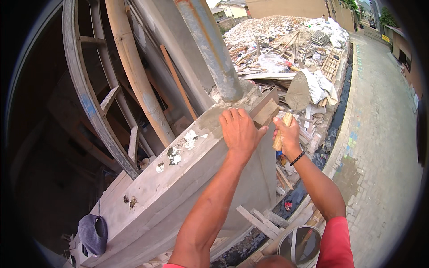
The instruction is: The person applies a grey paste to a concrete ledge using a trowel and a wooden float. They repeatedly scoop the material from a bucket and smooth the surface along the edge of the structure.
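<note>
My right hand (290, 135) is closed round the wooden handle of a trowel (298, 93). Its pointed, mortar-stained blade tilts up and away, beyond the end of a grey plastered wall (196, 172). On top of that wall rests my left hand (238, 133), fingers lying over the surface and thumb stretched out to the right. Close to the thumb, a short piece of wooden board (267, 112) sits at the wall's end. Whether the thumb touches the board I cannot tell. Behind my left hand a rusty metal post (214, 53) stands in rough mortar.
A wooden ladder (91, 105) and a bamboo pole (138, 80) lean at the left. On the wall's near end lies a dark grey cap (93, 234). A bucket (299, 245) stands low by a ditch (297, 196). Rubble (268, 40) fills the back; a paved lane (380, 147) runs right.
</note>
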A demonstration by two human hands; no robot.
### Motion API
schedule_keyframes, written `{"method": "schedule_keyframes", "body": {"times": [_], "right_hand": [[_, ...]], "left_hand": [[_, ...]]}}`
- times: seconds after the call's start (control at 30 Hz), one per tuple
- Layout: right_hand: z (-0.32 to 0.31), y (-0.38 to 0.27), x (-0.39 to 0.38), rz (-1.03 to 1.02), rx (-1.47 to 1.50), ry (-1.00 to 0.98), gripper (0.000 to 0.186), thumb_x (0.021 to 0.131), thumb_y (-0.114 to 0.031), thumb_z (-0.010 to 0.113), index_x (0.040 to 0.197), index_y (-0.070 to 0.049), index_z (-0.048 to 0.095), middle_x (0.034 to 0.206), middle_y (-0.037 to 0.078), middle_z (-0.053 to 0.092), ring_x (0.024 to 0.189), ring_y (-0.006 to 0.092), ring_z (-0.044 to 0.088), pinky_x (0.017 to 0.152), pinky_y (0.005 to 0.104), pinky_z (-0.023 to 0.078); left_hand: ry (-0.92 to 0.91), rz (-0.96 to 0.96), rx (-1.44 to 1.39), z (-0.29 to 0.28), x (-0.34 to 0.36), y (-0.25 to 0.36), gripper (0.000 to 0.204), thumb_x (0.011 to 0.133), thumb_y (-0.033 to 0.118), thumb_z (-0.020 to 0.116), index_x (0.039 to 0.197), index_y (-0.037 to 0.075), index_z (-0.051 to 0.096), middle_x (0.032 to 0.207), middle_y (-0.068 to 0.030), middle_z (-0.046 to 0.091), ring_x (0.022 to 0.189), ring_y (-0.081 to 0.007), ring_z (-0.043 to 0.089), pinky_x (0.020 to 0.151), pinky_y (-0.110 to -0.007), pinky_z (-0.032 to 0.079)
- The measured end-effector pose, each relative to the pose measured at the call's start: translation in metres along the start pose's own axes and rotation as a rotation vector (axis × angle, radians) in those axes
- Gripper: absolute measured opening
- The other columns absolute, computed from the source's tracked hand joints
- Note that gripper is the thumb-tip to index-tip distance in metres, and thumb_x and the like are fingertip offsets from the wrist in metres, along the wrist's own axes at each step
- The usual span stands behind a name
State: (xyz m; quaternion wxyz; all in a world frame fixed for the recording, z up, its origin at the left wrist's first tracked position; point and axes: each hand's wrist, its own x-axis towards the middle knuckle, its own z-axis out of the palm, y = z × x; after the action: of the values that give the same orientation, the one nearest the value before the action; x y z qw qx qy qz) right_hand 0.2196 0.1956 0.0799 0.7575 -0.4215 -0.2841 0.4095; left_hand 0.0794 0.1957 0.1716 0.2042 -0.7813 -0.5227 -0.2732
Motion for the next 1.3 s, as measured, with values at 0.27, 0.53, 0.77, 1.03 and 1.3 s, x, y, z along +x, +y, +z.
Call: {"method": "schedule_keyframes", "body": {"times": [0.27,0.53,0.77,1.03,1.3], "right_hand": [[-0.1,-0.068,-0.068,0.079,-0.337,-0.19,0.032,0.094,-0.021,0.064,0.116,-0.004,0.047,0.077,0.003,0.055,0.052,0.0101,0.054,0.041,0.0268,0.047],[-0.195,-0.146,-0.185,0.236,-1.04,-0.317,0.042,0.091,-0.03,0.07,0.119,-0.002,0.059,0.081,0.001,0.057,0.063,0.0088,0.052,0.057,0.0255,0.044],[-0.219,-0.195,-0.245,0.477,-1.193,-0.458,0.043,0.087,-0.034,0.074,0.109,0.002,0.066,0.081,0.004,0.06,0.069,0.0133,0.055,0.063,0.0289,0.044],[-0.184,-0.119,-0.229,0.448,-0.669,-0.2,0.027,0.086,-0.008,0.071,0.104,-0.007,0.051,0.074,0.0,0.057,0.056,0.0067,0.056,0.049,0.0233,0.045],[-0.052,-0.058,-0.089,-0.018,-0.301,-0.095,0.027,0.087,-0.009,0.067,0.106,-0.004,0.048,0.073,0.003,0.057,0.053,0.0081,0.055,0.045,0.0254,0.048]], "left_hand": [[0.071,0.036,0.015,0.001,0.003,0.004,0.075,0.063,0.056,0.085,0.102,-0.004,0.064,0.102,-0.0152,0.061,0.106,-0.0295,0.051,0.1,-0.046,0.032],[0.083,0.152,0.159,0.026,-0.008,-0.015,0.079,0.07,0.063,0.077,0.108,-0.005,0.069,0.11,-0.0186,0.068,0.113,-0.0329,0.055,0.098,-0.05,0.034],[-0.115,-0.07,0.229,-0.024,-0.007,0.023,0.054,0.08,0.048,0.071,0.101,-0.002,0.068,0.106,-0.0169,0.067,0.108,-0.0304,0.058,0.099,-0.047,0.04],[0.02,0.104,0.08,0.015,-0.007,-0.012,0.073,0.07,0.059,0.081,0.106,-0.003,0.068,0.105,-0.0155,0.066,0.108,-0.0285,0.052,0.098,-0.05,0.032],[0.035,0.059,-0.002,0.003,-0.002,-0.005,0.07,0.066,0.057,0.084,0.101,0.0,0.065,0.101,-0.0128,0.062,0.105,-0.0262,0.051,0.092,-0.045,0.035]]}}
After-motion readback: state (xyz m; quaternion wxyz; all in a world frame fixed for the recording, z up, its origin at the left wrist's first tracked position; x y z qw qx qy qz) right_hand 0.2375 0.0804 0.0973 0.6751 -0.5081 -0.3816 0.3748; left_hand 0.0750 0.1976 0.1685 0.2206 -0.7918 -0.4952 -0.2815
